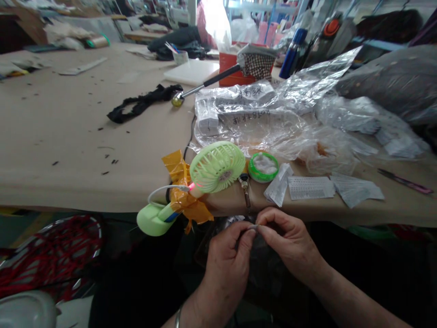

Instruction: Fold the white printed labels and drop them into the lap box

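Just below the table's front edge, my left hand [229, 255] and my right hand [292, 239] meet in a pinch. Between their fingertips is a small thin whitish strip [253, 227], mostly covered by the fingers, so its kind cannot be made out. Close above them on the table lie stacks of printed paper labels [310, 187]. A soldering iron [246, 189] with a metal tip points over the edge toward my hands. Beside it is a green round tub [263, 166] with white fluffy stuff inside. A light green fan [218, 167] stands to the left.
Brown tape [194, 209] fixes the fan to the table edge [85, 196]. Clear plastic bags [252, 123] with white bundles lie behind the tub. Further back are a black cloth strip [143, 104], a long-handled tool [205, 84] and a blue bottle [293, 52]. A pen [406, 181] lies right.
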`<state>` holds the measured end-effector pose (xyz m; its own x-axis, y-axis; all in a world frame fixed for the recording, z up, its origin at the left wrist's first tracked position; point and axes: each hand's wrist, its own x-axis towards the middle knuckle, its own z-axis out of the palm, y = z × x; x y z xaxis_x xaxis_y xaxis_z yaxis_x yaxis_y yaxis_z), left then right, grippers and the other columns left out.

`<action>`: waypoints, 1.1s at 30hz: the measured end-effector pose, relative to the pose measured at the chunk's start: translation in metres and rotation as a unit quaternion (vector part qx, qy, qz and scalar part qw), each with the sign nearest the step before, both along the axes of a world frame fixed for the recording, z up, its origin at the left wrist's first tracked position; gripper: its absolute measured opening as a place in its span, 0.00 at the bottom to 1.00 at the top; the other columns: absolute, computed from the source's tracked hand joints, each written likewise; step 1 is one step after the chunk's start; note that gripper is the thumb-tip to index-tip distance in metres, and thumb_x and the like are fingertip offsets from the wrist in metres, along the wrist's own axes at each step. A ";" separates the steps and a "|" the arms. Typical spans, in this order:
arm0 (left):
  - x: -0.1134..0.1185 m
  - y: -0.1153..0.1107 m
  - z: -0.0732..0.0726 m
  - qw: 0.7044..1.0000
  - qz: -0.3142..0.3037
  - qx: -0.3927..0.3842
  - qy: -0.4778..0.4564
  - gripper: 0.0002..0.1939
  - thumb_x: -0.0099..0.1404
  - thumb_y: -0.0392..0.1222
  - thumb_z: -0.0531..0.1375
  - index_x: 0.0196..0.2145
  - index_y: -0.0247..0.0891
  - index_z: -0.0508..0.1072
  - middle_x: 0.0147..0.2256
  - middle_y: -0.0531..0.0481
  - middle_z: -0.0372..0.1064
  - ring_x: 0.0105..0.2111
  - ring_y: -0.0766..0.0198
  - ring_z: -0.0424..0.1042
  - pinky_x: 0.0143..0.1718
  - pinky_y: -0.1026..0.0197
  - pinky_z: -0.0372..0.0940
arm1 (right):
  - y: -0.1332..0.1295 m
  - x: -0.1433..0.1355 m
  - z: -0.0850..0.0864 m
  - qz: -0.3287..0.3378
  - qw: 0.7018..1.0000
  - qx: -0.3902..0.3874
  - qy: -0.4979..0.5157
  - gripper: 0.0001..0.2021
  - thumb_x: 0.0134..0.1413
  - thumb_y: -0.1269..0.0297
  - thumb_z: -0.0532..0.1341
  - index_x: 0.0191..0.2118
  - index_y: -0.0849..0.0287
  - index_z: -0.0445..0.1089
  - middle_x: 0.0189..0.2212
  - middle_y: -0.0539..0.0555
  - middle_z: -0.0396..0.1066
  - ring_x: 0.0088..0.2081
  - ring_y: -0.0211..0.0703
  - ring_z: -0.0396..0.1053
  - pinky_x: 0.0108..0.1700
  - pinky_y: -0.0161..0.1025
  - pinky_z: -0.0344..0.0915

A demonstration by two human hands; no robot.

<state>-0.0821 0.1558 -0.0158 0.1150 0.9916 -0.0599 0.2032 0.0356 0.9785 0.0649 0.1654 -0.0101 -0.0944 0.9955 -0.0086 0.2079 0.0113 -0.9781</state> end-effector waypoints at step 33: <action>-0.004 0.020 0.005 0.992 0.039 0.083 0.088 0.08 0.64 0.36 0.56 0.29 0.39 0.74 0.23 0.56 0.70 0.23 0.68 0.68 0.27 0.68 0.60 | 0.015 -0.009 0.002 -0.041 0.993 0.081 -0.076 0.05 0.52 0.66 0.59 0.28 0.59 0.69 0.20 0.47 0.67 0.23 0.33 0.64 0.26 0.29 0.61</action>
<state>-0.0861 0.1762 -0.0104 0.0400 0.9948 0.0932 0.3753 -0.1014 0.9214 0.0559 0.1802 -0.0080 -0.0231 0.9893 0.1440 0.3601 0.1426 -0.9220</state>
